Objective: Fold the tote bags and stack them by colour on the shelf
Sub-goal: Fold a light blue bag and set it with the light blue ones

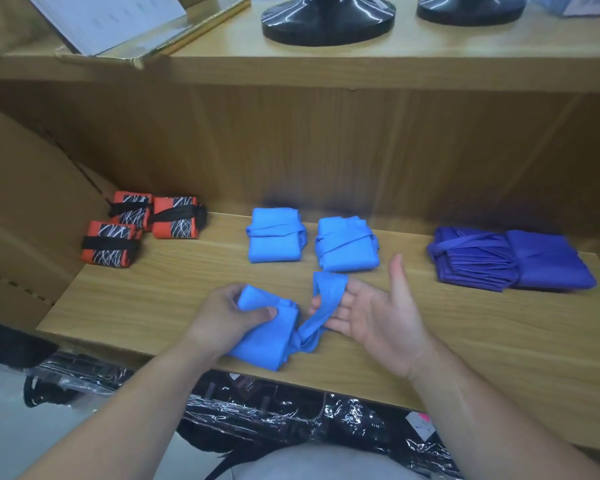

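Note:
A folded light-blue tote bag (267, 337) lies at the front of the wooden shelf (465, 327). My left hand (229, 313) grips its folded body from the left. The bag's strap (326, 299) loops around the straight fingers of my right hand (378, 313), palm turned up, thumb raised. Behind it sit two folded light-blue bags (276, 235) (347, 244), each wrapped with its strap. Three orange-and-black folded bags (142, 226) lie at the back left. Two purple folded bags (510, 258) lie at the right.
An upper shelf board (326, 69) overhangs, carrying two black round bases (328, 19) and a gold-edged box (146, 32). Cardboard (25, 220) leans at the left. Black plastic-wrapped goods (291, 420) lie below the shelf's front edge.

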